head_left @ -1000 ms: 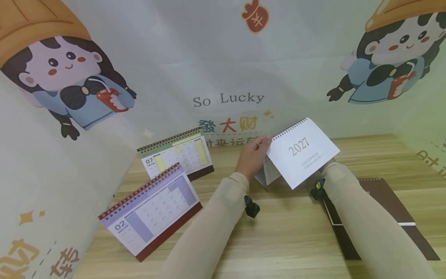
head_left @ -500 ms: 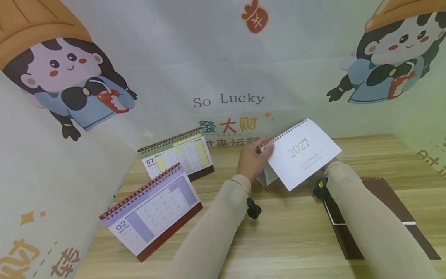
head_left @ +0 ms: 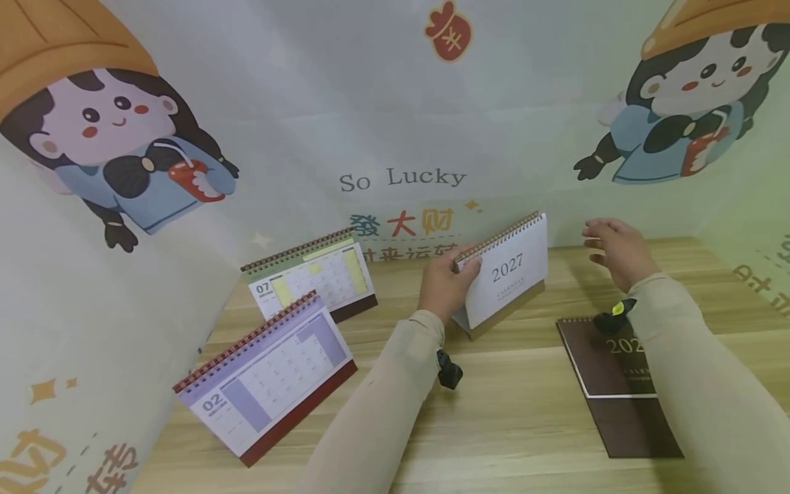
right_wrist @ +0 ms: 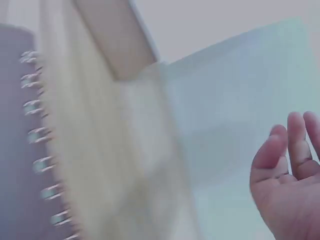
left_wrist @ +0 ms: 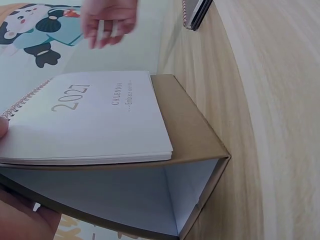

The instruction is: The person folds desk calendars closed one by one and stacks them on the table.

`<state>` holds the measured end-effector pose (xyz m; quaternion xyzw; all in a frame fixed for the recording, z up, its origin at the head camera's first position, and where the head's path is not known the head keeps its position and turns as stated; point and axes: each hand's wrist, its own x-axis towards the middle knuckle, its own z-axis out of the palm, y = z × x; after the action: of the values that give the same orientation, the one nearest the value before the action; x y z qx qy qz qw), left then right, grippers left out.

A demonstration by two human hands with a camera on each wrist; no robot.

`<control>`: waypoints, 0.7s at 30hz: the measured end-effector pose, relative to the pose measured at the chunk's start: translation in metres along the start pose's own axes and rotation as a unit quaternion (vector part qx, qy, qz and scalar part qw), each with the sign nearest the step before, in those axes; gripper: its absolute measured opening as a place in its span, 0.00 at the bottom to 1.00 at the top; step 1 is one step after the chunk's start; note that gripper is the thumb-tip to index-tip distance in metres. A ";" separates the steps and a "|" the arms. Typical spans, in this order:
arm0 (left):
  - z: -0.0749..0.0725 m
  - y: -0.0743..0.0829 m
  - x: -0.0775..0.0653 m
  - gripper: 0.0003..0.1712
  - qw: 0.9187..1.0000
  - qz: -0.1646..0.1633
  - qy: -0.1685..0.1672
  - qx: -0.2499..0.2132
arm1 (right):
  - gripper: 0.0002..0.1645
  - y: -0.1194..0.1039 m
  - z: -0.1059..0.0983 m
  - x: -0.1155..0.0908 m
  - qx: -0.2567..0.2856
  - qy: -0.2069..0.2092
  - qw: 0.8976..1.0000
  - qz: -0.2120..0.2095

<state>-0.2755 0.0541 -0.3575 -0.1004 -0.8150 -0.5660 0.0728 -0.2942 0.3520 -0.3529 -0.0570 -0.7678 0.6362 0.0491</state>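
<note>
A white 2027 desk calendar (head_left: 509,271) with a tan cardboard stand (left_wrist: 195,125) stands upright at the middle of the table. My left hand (head_left: 446,283) grips its spiral-bound top at the left end, thumb on the front page and fingers behind. To the calendar's right, my right hand (head_left: 620,252) is raised over the table, fingers loosely bent, holding nothing. Below the right wrist lies a dark brown calendar (head_left: 617,370) with a white line across it, partly covered by the sleeve. The right wrist view shows its spiral binding, blurred.
On the left, a purple desk calendar (head_left: 280,377) showing 02 stands in front of a green and yellow one (head_left: 336,278) showing 07. A printed cloth backdrop (head_left: 296,123) rises behind and beside the wooden table (head_left: 481,418).
The white cover page has come down flat against the calendar's front. My right hand has left the calendar and moved right and up, while my left hand keeps its grip.
</note>
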 end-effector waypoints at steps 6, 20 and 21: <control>-0.002 -0.002 0.002 0.17 1.000 0.012 0.003 0.006 | 0.43 -0.024 0.028 0.005 -0.028 -0.044 0.998 -0.033; 0.000 -0.003 0.000 0.18 1.000 0.013 -0.008 0.002 | 0.39 -0.010 0.071 0.017 -0.085 -0.117 0.988 -0.053; 0.000 -0.003 0.001 0.18 1.000 0.013 -0.009 0.002 | 0.38 -0.009 0.072 0.016 -0.090 -0.110 0.988 -0.053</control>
<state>-0.2767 0.0535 -0.3600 -0.1161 -0.8151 -0.5629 0.0732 -0.3211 0.2833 -0.3575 0.0498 -0.8244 0.5637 -0.0076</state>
